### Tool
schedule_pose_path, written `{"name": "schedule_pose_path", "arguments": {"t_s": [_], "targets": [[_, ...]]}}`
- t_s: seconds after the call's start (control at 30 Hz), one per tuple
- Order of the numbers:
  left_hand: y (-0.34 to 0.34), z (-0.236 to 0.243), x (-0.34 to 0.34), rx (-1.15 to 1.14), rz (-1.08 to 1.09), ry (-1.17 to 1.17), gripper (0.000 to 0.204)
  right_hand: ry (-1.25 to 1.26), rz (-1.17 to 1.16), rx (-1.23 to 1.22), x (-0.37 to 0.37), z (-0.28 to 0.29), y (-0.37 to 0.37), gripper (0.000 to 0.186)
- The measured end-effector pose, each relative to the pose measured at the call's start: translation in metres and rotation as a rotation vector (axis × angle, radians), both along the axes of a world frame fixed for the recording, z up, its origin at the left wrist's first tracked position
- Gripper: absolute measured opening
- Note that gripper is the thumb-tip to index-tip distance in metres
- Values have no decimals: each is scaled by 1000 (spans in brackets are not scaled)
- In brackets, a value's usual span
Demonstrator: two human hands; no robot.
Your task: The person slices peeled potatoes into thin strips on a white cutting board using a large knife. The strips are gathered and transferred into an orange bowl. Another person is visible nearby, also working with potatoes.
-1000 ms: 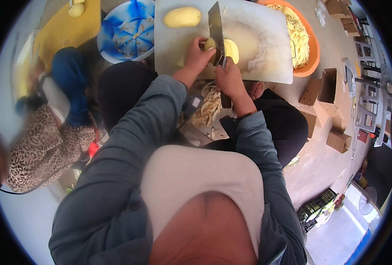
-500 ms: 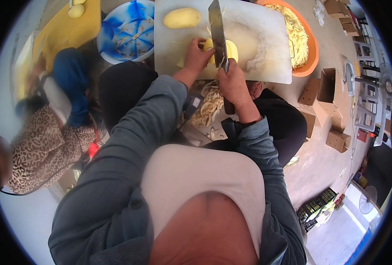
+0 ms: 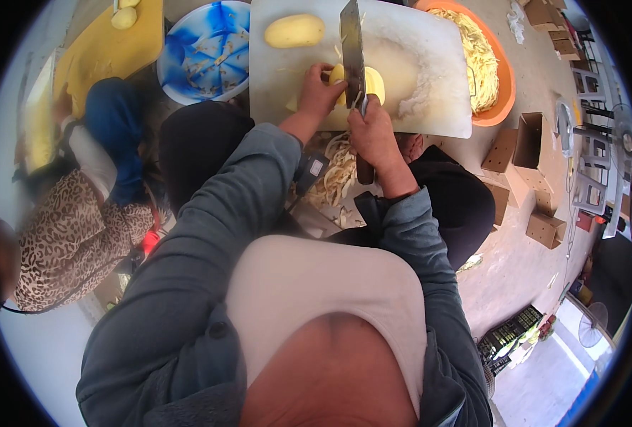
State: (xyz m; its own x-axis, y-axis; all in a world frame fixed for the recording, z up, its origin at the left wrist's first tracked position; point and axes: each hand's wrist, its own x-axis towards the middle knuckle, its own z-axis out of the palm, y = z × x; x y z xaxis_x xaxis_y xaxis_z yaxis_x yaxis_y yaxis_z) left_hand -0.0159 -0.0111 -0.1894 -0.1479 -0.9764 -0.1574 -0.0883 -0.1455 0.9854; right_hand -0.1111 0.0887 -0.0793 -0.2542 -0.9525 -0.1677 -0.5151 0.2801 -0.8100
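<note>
My right hand (image 3: 374, 135) is wrapped round the handle of a broad cleaver (image 3: 353, 51), its blade pointing away from me over a white cutting board (image 3: 437, 117). To the left of the blade, my left hand (image 3: 317, 92) grips a peeled yellow potato (image 3: 336, 74) with bent fingertips close to the steel. Cut potato slices (image 3: 375, 84) lie against the blade's right side. A whole peeled potato (image 3: 294, 30) rests at the board's far left. The blade hides where its edge meets the potato.
An orange basin (image 3: 507, 96) of potato shreds stands right of the board, a blue-and-white basin (image 3: 166, 75) left. A co-worker in leopard print (image 3: 66, 235) sits at left by a yellow board (image 3: 109, 53). Peelings (image 3: 333, 174) lie below my board; cardboard boxes (image 3: 536, 153) stand right.
The cleaver blade has shifted very slightly to the right and toward me. My left hand keeps its hold on the potato, nearly unmoved.
</note>
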Motion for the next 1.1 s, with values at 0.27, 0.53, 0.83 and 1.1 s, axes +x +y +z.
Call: {"name": "schedule_pose_path", "arguments": {"t_s": [0.27, 0.53, 0.83, 1.1], "targets": [[1, 0, 1, 11, -23, -29, 50, -49, -21, 63, -3, -4, -2, 22], [1, 1, -2, 0, -12, -44, 50, -117, -17, 74, -7, -9, 8, 17], [2, 6, -2, 30, -11, -17, 50, -222, -67, 114, -3, -7, -2, 18], [0, -1, -2, 23, 9, -35, 49, -159, -50, 71, 1, -12, -4, 17]]}}
